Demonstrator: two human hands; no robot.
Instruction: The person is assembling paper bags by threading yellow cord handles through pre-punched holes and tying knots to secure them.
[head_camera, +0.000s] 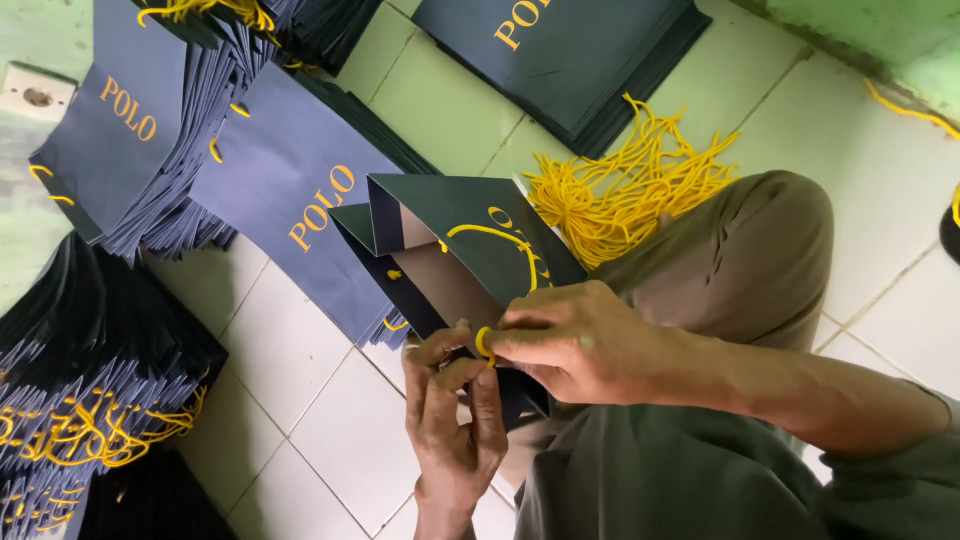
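An open dark navy paper bag (462, 222) with gold lettering rests against my knee, its mouth toward the left. A yellow cord handle (500, 238) loops across its upper panel. My right hand (570, 345), reaching in from the right, pinches a yellow cord end (485, 344) at the bag's near edge. My left hand (452, 410), coming up from the bottom, grips the same edge of the bag, and its fingertips meet the cord and my right hand.
A bundle of loose yellow cords (625, 185) lies on the white tiled floor (300, 400) behind the bag. Stacks of flat navy bags lie at top left (150, 140), beside the open bag (290, 205), at top centre (570, 55) and at lower left (90, 400). My knee (760, 250) fills the right.
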